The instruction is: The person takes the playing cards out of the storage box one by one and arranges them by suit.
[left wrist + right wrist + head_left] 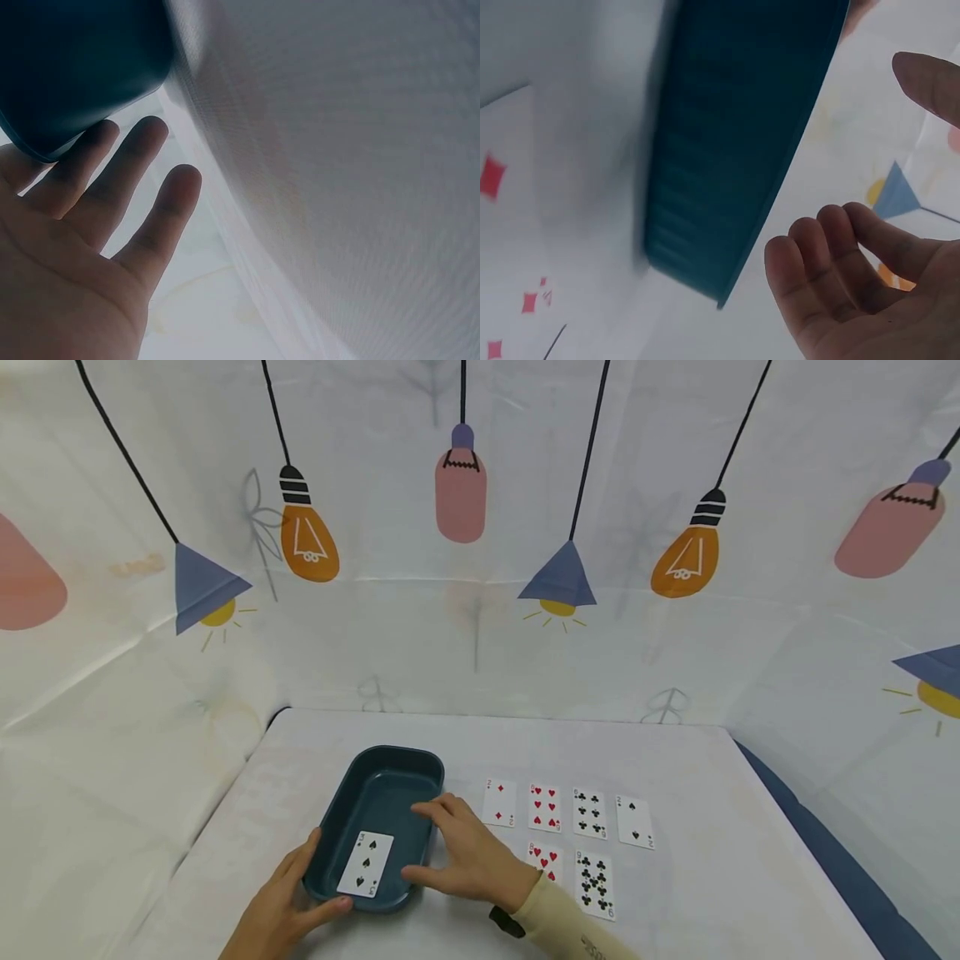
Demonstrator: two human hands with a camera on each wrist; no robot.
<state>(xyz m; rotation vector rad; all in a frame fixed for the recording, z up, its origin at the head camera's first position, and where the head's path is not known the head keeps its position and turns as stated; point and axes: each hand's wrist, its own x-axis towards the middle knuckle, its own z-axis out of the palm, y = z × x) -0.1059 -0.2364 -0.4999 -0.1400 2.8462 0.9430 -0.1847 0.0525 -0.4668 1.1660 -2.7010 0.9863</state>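
Observation:
A dark teal rectangular tray [381, 760] stands on the white table, with one playing card [365, 864] bearing three spades lying face up in its near end. My left hand [281, 902] rests against the tray's near left corner, its fingers along the left side and the thumb by the front edge. In the left wrist view its fingers [180, 191] are loosely extended beside the tray wall. My right hand [472, 860] hovers over the tray's right rim, thumb and fingers spread apart. Nothing lies between them. In the right wrist view its fingers [787, 281] are slightly bent, apart from the tray.
Right of the tray, playing cards lie face up in two rows: a two of diamonds [499, 802], six of hearts [544, 808], six of clubs [589, 813], two of spades [635, 822], then an eight of hearts [545, 857], partly hidden by my right arm, and a nine of clubs [595, 884].

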